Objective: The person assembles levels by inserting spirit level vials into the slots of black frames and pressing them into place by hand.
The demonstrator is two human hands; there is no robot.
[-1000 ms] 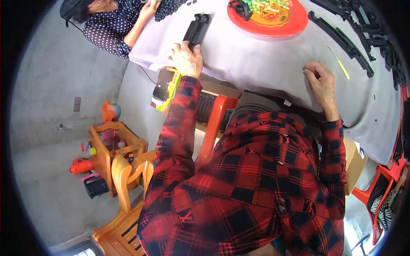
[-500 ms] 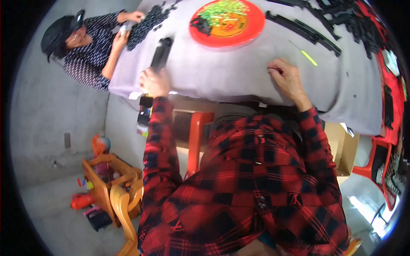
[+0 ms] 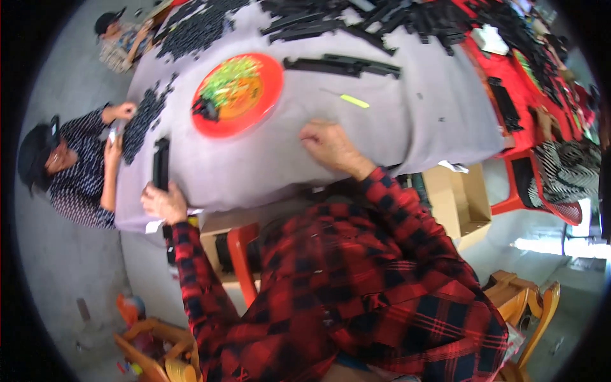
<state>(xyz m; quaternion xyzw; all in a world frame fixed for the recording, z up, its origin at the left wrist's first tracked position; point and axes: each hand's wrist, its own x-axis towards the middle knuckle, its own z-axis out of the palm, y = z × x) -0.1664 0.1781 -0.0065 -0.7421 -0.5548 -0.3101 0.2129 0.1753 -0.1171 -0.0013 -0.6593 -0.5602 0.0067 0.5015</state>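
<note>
My left hand (image 3: 164,202) grips the near end of a long black plastic-looking part (image 3: 160,164) at the table's front left. The part points away from me, its far end showing a notched tip. My right hand (image 3: 332,148) rests on the cloth with curled fingers; whether something small is inside them is hidden. Beyond that hand lies a thin pick-like tool with a yellow-green handle (image 3: 354,100). Between my hands and farther back sits a round red plate (image 3: 272,83) bearing a green and orange pattern. A few small black pieces (image 3: 205,109) lie at its left edge.
A grey cloth covers the table (image 3: 254,167). Long black parts (image 3: 344,65) lie beyond the plate, with heaps of black pieces (image 3: 197,32) farther back. At the left, a co-worker (image 3: 76,162) handles a small object. An open cardboard box (image 3: 455,200) stands below the table's right side.
The whole view has swung to the right, so the table's things appear farther left and lower. My left hand still holds the black part, and my right hand stays curled on the cloth.
</note>
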